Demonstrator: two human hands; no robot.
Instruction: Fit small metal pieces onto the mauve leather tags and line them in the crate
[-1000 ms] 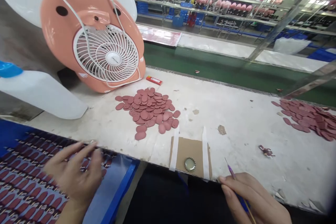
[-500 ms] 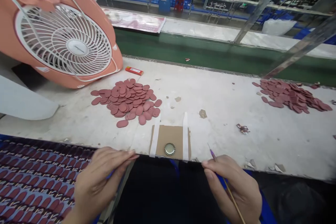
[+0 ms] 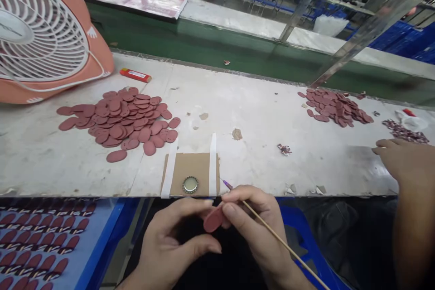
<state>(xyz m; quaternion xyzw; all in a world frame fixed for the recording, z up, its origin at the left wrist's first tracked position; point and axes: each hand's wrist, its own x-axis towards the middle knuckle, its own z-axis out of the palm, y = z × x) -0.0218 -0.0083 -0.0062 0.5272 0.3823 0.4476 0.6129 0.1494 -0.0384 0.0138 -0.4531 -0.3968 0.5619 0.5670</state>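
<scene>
Dusty-red oval piece (image 3: 213, 220) is at six o'clock in the head view. Half a second ago the left hand (image 3: 170, 235) had it; now that grip is spread beside it, and the right hand (image 3: 258, 217) pinches it together with a thin stick (image 3: 282, 241). I judge it was passed over. Another person's hand (image 3: 411, 165) has appeared after three. The pale surface (image 3: 258, 120) carries a large pile (image 3: 125, 120) at nine; shelves (image 3: 343, 3) stand beyond, after one.

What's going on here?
A person's right hand holds a thin tool and seems to pinch a reddish oval piece; the left hand, thumb spread, is close by it. A bottle cap sits on cardboard, a pile of similar ovals lies to its left, and another person's hand is near dark bits at right.
</scene>
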